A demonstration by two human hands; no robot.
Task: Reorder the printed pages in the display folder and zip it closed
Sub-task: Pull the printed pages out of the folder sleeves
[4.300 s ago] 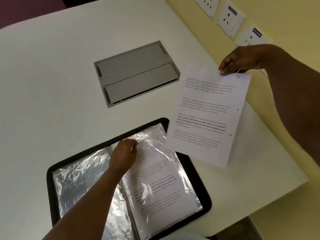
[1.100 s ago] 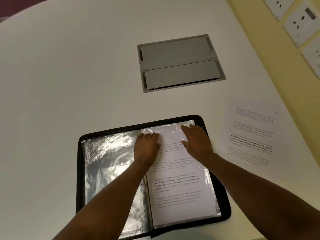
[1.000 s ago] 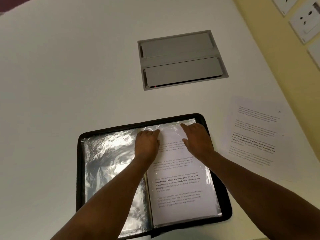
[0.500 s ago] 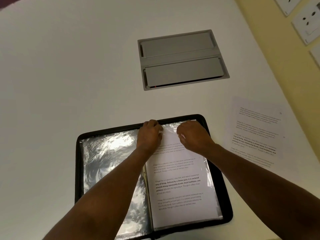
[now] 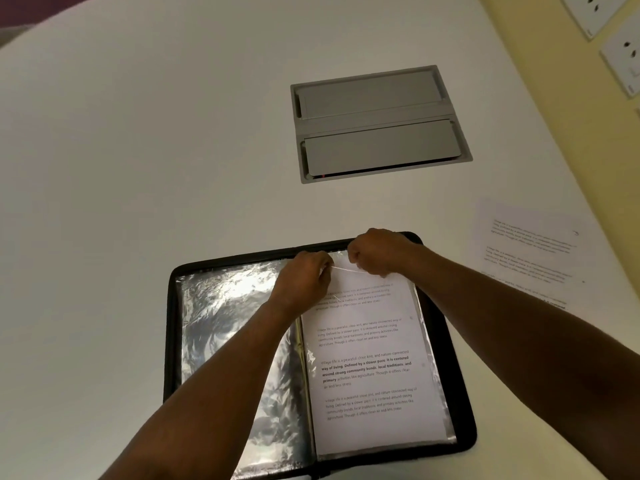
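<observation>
A: Black zip folder lies open on the white table. We see both hands at its top edge.

B: Grip?

A: Left hand and right hand are curled, each pinching the top of the clear sleeve over the printed page.

B: We agree. Other side of the pinch?

A: Crinkled empty sleeves left of it. A loose page lies well right, and a grey hatch beyond.
</observation>
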